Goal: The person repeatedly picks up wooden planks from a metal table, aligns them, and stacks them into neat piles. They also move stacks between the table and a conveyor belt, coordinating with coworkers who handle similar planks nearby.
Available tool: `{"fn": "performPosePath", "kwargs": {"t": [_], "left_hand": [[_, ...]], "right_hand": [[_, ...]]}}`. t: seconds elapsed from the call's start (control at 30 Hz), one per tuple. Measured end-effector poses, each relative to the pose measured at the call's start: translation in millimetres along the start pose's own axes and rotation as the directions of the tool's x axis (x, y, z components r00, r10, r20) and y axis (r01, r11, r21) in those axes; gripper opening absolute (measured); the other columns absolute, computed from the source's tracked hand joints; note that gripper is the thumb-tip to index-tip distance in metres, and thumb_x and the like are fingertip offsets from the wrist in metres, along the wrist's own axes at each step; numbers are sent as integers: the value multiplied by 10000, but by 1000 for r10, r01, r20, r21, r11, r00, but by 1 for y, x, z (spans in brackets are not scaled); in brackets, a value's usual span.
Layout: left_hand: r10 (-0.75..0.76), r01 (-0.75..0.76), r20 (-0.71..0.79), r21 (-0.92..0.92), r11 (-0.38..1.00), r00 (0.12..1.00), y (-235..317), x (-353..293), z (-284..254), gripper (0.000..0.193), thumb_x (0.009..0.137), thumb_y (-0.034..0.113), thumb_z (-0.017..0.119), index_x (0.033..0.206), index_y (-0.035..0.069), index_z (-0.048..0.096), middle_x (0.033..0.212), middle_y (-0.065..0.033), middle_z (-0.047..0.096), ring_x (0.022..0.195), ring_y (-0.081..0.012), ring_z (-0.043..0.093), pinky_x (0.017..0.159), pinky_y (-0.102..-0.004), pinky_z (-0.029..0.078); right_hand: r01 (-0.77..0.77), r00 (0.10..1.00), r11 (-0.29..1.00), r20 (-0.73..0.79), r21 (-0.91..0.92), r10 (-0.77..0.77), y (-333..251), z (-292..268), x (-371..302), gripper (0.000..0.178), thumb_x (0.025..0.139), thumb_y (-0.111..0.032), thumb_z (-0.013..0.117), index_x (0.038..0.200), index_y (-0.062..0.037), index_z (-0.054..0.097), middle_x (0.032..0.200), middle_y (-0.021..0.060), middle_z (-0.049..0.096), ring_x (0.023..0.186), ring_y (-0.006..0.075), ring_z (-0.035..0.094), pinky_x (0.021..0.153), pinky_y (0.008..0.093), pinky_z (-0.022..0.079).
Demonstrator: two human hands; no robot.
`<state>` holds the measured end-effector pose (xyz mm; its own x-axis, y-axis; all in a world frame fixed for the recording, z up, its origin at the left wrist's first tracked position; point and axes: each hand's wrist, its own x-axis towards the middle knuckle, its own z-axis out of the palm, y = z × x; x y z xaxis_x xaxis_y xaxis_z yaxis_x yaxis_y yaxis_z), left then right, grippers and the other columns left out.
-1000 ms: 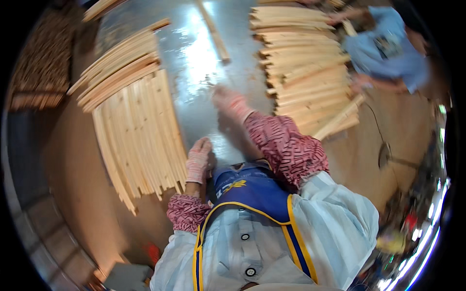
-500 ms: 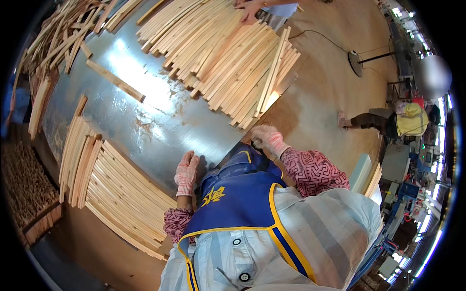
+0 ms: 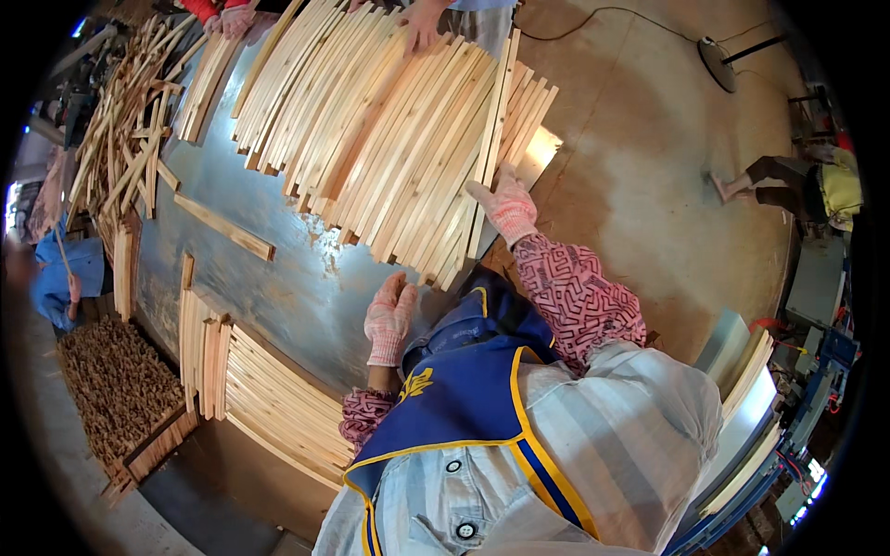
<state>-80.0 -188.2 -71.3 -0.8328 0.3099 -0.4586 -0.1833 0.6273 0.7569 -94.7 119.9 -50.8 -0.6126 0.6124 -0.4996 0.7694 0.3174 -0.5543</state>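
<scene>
On the metal table (image 3: pixel 315 310), one broad row of pale wooden strips (image 3: pixel 371 139), too tightly set to count surely, lies ahead of two gloved hands, with at least one slanting strip (image 3: pixel 496 111) across its right end. Of the two, the right hand (image 3: pixel 508 206) is at that slanting strip, whether gripping or merely touching I cannot tell, while the left hand (image 3: pixel 389 320) is empty, fingers loosely extended near the row's ends. One loose strip (image 3: pixel 225 227) lies apart, beyond one lower-left stack (image 3: pixel 283 398).

slats (image 3: pixel 371 139) lie across the table (image 3: pixel 306 310); another stack (image 3: pixel 278 389) lies nearer, at left.
</scene>
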Motion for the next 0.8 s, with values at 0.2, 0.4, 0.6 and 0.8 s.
{"fn": "performPosePath", "kwargs": {"t": [0.2,0.4,0.6,0.8], "left_hand": [[45,-45,-10,11,999,999,64,32,8,460,896,303,628,1271,46,558,1162,-145,649,1056,-258,625,910,-345,483],[16,-14,56,-40,999,998,79,44,24,437,895,266,651,1268,53,571,1105,-127,660,1010,-224,630,877,-323,493],[43,-44,45,25,999,998,71,64,22,445,890,292,649,1272,72,582,1089,-114,666,995,-215,631,886,-327,491],[16,-15,-25,56,998,1000,92,76,10,398,912,213,650,1260,33,582,1106,-74,646,986,-140,593,873,-274,476]], "right_hand": [[-25,991,977,134,211,-3,-9,-2,51,776,704,-379,716,1327,7,460,1226,240,566,1115,342,583,934,370,479],[-201,946,266,257,943,-199,55,-30,45,528,771,-98,741,1250,13,549,1084,121,650,933,174,618,796,324,511],[-48,989,826,-86,562,116,95,-56,47,397,738,-190,771,1028,17,596,895,140,675,833,232,645,738,357,507],[-43,981,955,-171,292,96,89,-10,36,621,726,-372,769,1146,36,564,1039,230,653,992,359,633,864,409,489]]}}
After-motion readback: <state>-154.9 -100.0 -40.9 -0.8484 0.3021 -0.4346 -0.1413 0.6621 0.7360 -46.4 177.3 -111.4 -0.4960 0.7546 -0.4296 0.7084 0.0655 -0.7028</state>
